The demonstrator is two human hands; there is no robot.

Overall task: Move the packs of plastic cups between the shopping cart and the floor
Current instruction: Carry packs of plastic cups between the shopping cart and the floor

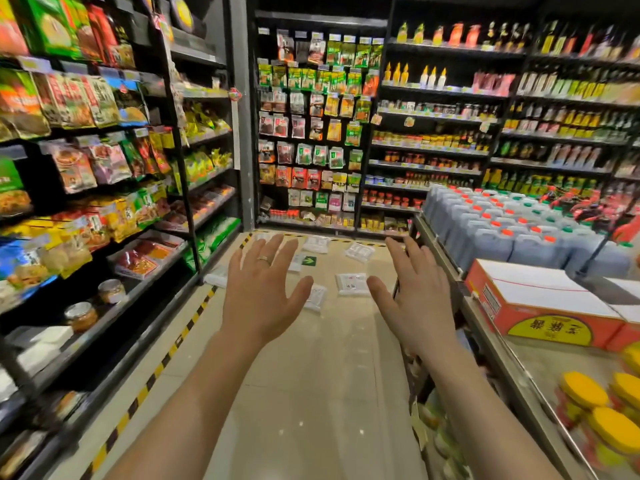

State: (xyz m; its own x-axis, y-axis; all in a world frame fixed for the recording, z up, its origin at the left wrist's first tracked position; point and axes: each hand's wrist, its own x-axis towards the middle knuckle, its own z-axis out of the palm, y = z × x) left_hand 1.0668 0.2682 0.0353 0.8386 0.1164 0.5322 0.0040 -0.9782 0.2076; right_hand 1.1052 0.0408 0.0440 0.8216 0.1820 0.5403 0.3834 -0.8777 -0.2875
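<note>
**On the aisle floor (311,393): cup packs (360,251) scattered, nothing picked up**

Far down the aisle, the white packs lay flat on the tiles, spread out, one just beside the left shelving (149,282). Left hand (265,296) and right hand (415,299) were both held out over the near floor, fingers spread, grip open on each, touching nothing. No cart in view. My guess: these would be light and crinkly, slippery film, cups inside easy to crush. I'd pinch the wrap at an edge or scoop underneath rather than squeeze the middle. Nearest pack (353,284) sat between the two hands, farther off.
</note>
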